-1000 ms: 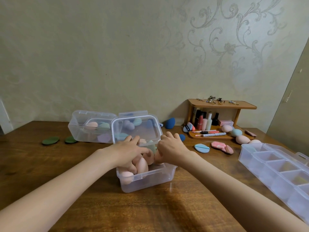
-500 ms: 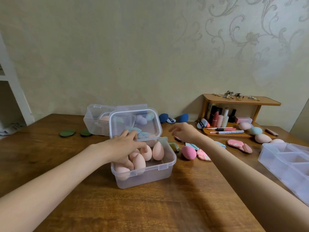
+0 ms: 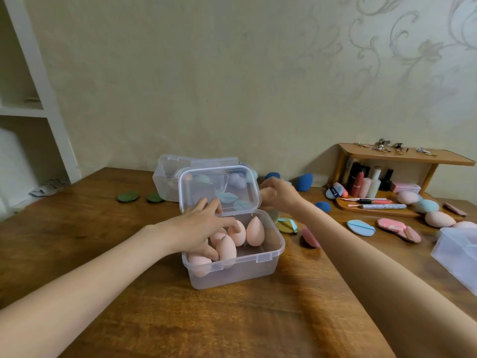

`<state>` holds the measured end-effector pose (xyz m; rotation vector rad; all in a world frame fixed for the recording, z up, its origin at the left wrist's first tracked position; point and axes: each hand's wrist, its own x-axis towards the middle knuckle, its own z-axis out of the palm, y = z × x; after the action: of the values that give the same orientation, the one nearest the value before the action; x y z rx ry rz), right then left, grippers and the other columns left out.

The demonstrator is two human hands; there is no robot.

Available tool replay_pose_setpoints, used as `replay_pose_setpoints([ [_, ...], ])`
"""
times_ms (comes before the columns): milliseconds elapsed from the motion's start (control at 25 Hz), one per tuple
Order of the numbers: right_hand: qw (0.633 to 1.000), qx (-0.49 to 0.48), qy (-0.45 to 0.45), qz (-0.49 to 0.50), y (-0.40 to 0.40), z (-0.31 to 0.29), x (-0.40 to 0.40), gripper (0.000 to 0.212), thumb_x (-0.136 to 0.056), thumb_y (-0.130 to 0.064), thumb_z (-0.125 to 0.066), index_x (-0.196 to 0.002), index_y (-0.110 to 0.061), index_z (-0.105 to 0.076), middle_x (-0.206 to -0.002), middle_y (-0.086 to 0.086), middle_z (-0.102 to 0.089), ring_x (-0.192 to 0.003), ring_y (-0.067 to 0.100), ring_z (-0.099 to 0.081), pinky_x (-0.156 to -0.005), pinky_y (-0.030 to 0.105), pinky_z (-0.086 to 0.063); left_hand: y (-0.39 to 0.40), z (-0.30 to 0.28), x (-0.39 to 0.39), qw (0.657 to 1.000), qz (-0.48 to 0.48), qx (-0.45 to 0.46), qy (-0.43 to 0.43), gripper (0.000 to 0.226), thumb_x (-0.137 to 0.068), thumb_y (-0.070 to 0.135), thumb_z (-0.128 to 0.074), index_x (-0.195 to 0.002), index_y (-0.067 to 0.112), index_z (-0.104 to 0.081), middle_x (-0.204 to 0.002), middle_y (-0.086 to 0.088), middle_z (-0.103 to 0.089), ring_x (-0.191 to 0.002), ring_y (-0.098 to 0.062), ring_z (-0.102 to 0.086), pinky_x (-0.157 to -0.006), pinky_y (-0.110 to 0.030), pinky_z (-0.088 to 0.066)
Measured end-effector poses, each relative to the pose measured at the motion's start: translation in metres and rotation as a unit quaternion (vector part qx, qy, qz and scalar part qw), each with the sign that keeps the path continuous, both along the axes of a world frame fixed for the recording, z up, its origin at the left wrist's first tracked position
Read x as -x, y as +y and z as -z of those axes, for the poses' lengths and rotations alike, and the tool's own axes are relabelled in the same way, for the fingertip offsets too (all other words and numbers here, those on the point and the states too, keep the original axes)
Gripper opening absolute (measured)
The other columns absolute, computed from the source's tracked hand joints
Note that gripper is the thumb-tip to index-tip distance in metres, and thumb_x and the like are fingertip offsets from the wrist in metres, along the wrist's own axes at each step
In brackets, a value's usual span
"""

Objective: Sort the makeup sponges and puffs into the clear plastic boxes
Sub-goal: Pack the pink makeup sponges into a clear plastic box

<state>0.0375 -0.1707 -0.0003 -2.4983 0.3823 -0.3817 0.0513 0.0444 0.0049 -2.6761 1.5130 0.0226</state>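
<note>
Left hand resting, fingers spread, over peach sponges in clear box; right hand reaching beyond raised lid, finger state unclear.

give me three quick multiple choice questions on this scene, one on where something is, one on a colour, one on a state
1. Where do the two green puffs lie?
A. on the table left of the rear box
B. inside the front box
C. on the wooden shelf

2. What colour are the egg-shaped sponges in the front box?
A. dark blue
B. peach pink
C. green

3. How is the front box's lid?
A. snapped shut
B. lying flat on the table
C. raised open at the back

Answers:
1 A, both sit on bare wood beside the rear box.
2 B, all the visible ones are pale pink.
3 C, it stands upright behind the sponges, with the left hand at its lower edge.
</note>
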Motion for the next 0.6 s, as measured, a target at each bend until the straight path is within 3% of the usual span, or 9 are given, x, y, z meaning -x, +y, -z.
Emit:
replay_pose_setpoints([
  [120,0.987,-0.088,-0.113,0.076,-0.018,-0.024,0.022,0.041,-0.08,-0.02,-0.068,-0.112,-0.004,-0.049,-0.114,0.017,-0.058,-0.1,0.031,-0.06,-0.084,0.04,-0.053,-0.015,0.002,0.006,1.0,0.015,0.017,0.013,0.057,-0.082,0.034,-0.065,-0.131,0.04,-0.038,-0.132,-0.002,-0.027,-0.123,-0.021,-0.025,-0.1,-0.034,-0.031],
  [240,0.974,-0.169,-0.149,0.017,-0.024,-0.051,0.063,0.046,-0.079,-0.024,-0.072,-0.113,-0.008,-0.045,-0.102,0.008,-0.053,-0.086,0.019,-0.058,-0.066,0.025,-0.052,-0.046,0.004,0.014,0.999,0.038,0.027,0.019,0.059,-0.083,0.034,-0.063,-0.134,0.042,-0.035,-0.133,-0.001,-0.027,-0.124,-0.025,-0.024,-0.104,-0.039,-0.031],
  [360,0.962,-0.232,0.032,-0.144,-0.02,-0.051,0.102,0.028,-0.082,-0.02,-0.068,-0.104,-0.014,-0.052,-0.093,0.009,-0.059,-0.075,0.017,-0.054,-0.061,0.023,-0.046,-0.077,0.004,0.019,0.998,0.045,0.027,0.021,0.059,-0.082,0.036,-0.062,-0.135,0.036,-0.036,-0.131,-0.005,-0.029,-0.122,-0.028,-0.029,-0.103,-0.041,-0.034],
  [440,0.93,-0.26,0.145,-0.218,-0.014,-0.036,0.113,0.015,-0.086,-0.015,-0.063,-0.097,-0.02,-0.054,-0.094,0.005,-0.058,-0.075,0.012,-0.054,-0.061,0.019,-0.047,-0.089,0.006,0.02,0.997,0.013,0.055,0.053,0.054,-0.084,0.03,-0.061,-0.133,0.027,-0.038,-0.131,-0.004,-0.029,-0.123,-0.03,-0.032,-0.104,-0.042,-0.035],
  [600,0.87,-0.354,0.203,-0.278,-0.018,-0.021,0.104,0.025,-0.088,-0.001,-0.055,-0.101,-0.023,-0.057,-0.109,-0.001,-0.053,-0.1,0.01,-0.054,-0.082,0.02,-0.052,-0.091,0.012,0.016,0.994,-0.004,0.093,0.065,0.054,-0.088,0.011,-0.059,-0.134,0.023,-0.033,-0.134,-0.002,-0.027,-0.126,-0.026,-0.034,-0.107,-0.039,-0.033],
])
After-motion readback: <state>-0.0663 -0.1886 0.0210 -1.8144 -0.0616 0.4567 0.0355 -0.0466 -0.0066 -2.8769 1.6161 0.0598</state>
